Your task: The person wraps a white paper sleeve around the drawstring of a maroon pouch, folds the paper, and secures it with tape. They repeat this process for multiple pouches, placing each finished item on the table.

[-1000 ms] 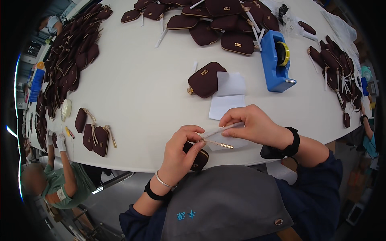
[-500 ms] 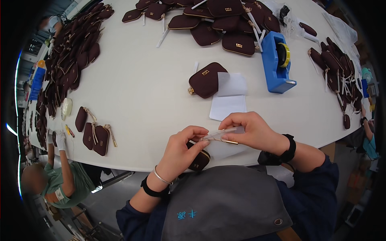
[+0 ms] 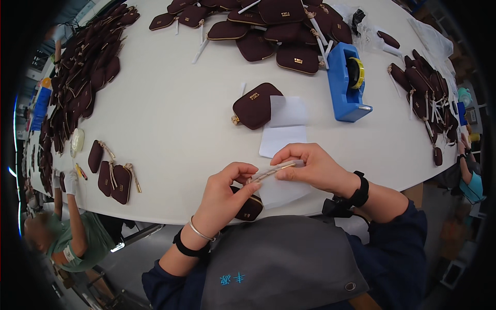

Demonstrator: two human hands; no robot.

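Between my two hands runs a beige braided cord pull (image 3: pixel 265 174), lying along a thin translucent white paper strip (image 3: pixel 284 165). My left hand (image 3: pixel 223 190) pinches the cord and paper at their left end. At the other end, my right hand (image 3: pixel 312 166) grips the paper and the cord's gold tip between thumb and fingers. A dark maroon zip pouch (image 3: pixel 251 208) lies by the table edge, partly hidden under my left hand. Below my hands is a loose white sheet (image 3: pixel 281 195). Beyond them, white paper slips (image 3: pixel 282 140) partly overlap another maroon pouch (image 3: pixel 256 107).
A blue tape dispenser (image 3: pixel 345 95) with yellow tape stands beyond my right hand. Maroon pouches are heaped at the back (image 3: pixel 297 58), the far left (image 3: pixel 85 90) and the right (image 3: pixel 421 85). Several pouches (image 3: pixel 122 183) lie at left, near a gloved co-worker (image 3: pixel 77 235).
The cord's gold tip, which hung apart below the paper, now lies against the strip. My right thumb has come over it. The whole view has shifted slightly.
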